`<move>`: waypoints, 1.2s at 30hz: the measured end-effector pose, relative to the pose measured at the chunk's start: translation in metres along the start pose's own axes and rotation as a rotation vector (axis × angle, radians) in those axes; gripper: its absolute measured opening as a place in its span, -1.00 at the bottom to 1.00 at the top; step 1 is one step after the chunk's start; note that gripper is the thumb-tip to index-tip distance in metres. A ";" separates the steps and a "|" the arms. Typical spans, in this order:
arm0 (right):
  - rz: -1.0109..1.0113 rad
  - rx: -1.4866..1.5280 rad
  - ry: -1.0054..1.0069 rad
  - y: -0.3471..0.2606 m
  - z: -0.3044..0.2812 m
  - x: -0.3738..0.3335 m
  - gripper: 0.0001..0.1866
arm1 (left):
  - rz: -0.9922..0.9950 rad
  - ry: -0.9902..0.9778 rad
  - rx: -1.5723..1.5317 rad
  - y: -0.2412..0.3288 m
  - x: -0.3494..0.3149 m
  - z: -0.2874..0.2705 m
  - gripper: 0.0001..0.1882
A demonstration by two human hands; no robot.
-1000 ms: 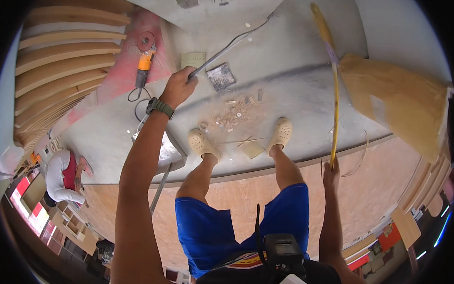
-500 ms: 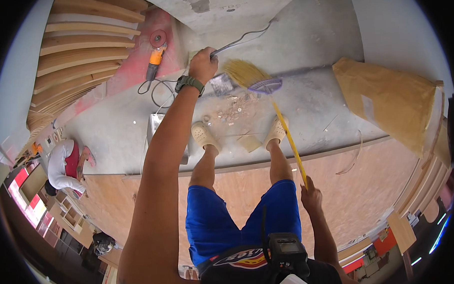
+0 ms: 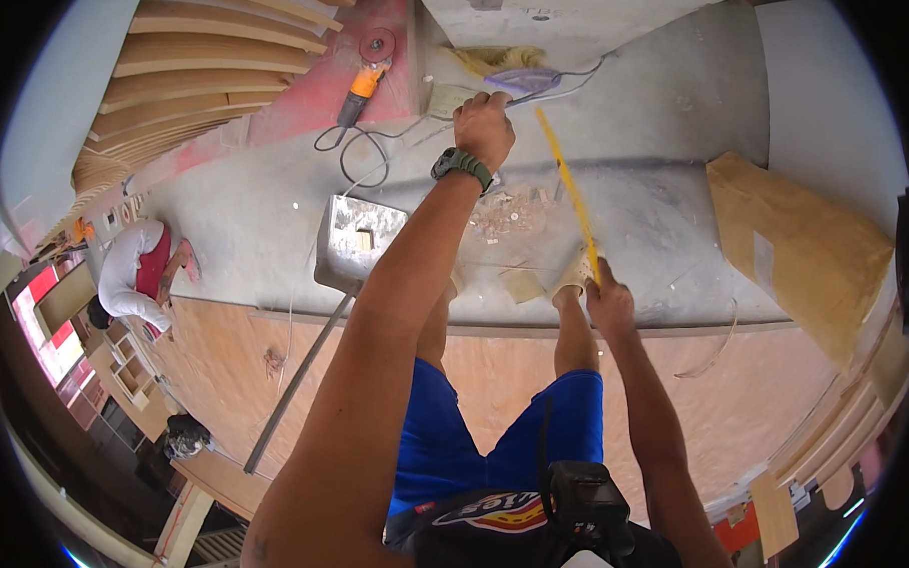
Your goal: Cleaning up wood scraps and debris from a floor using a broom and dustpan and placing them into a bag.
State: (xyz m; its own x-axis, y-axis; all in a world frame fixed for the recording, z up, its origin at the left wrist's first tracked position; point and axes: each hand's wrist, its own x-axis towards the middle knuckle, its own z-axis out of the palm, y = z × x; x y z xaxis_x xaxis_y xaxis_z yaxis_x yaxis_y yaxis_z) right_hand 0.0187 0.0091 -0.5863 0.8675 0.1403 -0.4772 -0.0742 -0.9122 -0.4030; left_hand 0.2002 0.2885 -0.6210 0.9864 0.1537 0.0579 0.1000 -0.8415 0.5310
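My left hand, with a watch on its wrist, is closed round a grey cable that runs on to the right. My right hand grips the yellow handle of a broom. Its purple head and straw bristles lie by the base of the white block, just beyond my left hand and partly behind the cable. A heap of debris lies on the concrete between the hands. Left of my left forearm rests a metal dustpan with a long handle and a small tan piece in it.
An orange angle grinder with a corded tail lies on a red board at the far left, beside stacked curved wooden strips. A brown paper-covered package stands at right. Plywood spans behind my feet. Another person crouches at left.
The broom head has moved away, up to the white block. My left hand has shifted right and away with the cable. My right hand has moved forward; the dustpan shows more fully.
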 end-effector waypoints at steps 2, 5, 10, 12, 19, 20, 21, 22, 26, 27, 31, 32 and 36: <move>0.049 -0.127 -0.126 -0.005 0.005 -0.026 -0.54 | -0.017 -0.068 0.050 -0.008 -0.004 -0.004 -0.74; 0.083 -0.253 -0.227 0.019 -0.005 -0.061 -0.53 | -0.063 -0.172 0.070 -0.005 -0.010 0.000 -0.77; 0.056 -0.281 -0.286 0.039 -0.058 -0.132 -0.53 | -0.072 -0.254 0.210 -0.031 -0.008 -0.005 -0.79; 0.072 -0.166 -0.252 0.041 -0.074 -0.155 -0.56 | -0.075 -0.291 0.257 -0.038 -0.006 -0.012 -0.80; -0.092 -0.156 -0.078 -0.011 -0.025 -0.056 -0.55 | 0.028 -0.031 0.281 -0.029 0.012 -0.014 -0.82; -0.090 -0.154 -0.079 -0.019 -0.018 -0.042 -0.55 | 0.026 -0.051 0.288 -0.028 0.014 -0.012 -0.81; -0.060 -0.202 -0.123 -0.028 -0.013 -0.032 -0.54 | 0.023 -0.074 0.298 -0.030 0.015 -0.013 -0.81; -0.028 -0.252 -0.167 -0.032 -0.011 -0.028 -0.53 | 0.024 -0.080 0.297 -0.033 0.016 -0.013 -0.81; -0.012 -0.309 -0.284 0.003 -0.025 -0.068 -0.51 | 0.094 -0.230 0.491 -0.070 0.027 -0.022 -0.78; -0.006 -0.314 -0.290 0.013 -0.036 -0.080 -0.51 | 0.090 -0.246 0.544 -0.083 0.031 -0.026 -0.77; 0.038 -0.455 -0.406 0.041 -0.085 -0.136 -0.58 | 0.113 -0.248 0.572 -0.098 0.049 -0.040 -0.77; 0.040 -0.452 -0.412 0.047 -0.095 -0.149 -0.58 | 0.136 -0.205 0.590 -0.100 0.055 -0.044 -0.76; -0.005 -0.283 -0.273 0.052 -0.120 -0.188 -0.60 | 0.177 -0.015 0.641 -0.099 0.083 -0.042 -0.77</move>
State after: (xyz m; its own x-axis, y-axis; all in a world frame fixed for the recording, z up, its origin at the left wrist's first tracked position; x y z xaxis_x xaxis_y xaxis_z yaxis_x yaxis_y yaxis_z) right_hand -0.0892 -0.1106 -0.4240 0.7020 0.2074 -0.6813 0.1015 -0.9760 -0.1926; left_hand 0.2667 0.4066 -0.6334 0.9964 -0.0186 0.0833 -0.0108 -0.9955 -0.0941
